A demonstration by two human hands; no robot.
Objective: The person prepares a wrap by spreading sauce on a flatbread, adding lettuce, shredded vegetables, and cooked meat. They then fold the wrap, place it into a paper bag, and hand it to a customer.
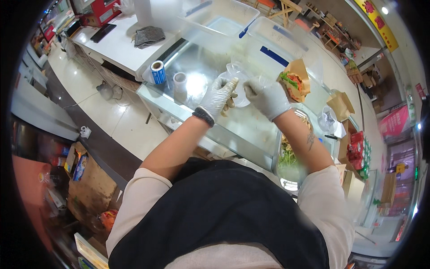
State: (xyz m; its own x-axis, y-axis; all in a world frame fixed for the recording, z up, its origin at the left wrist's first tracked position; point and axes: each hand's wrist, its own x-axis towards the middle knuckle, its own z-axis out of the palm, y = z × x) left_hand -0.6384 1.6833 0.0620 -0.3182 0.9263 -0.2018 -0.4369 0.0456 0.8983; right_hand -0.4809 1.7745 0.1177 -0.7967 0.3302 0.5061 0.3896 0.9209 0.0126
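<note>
My left hand [217, 96], in a thin whitish glove with brown-stained fingertips and a dark band at the wrist, is curled above the glass counter. Close beside it, my right hand [270, 97], gloved too, has its fingers closed in a pinch. Clear thin plastic [240, 93] shows between and behind the hands; whether either hand grips it is hard to make out. To the right of my right hand lies a filled bun [293, 85] with lettuce and reddish filling in a brown paper pocket. Beneath my right forearm, a metal tray [289, 157] holds shredded greens and other food.
Translucent bins [280, 42] with blue latches stand at the far side of the glass counter [215, 125]. A blue-labelled roll [157, 72] and a small clear cup [180, 80] stand left. A grey cloth [148, 36] and phone lie farther back. Red cans [357, 148] are at right.
</note>
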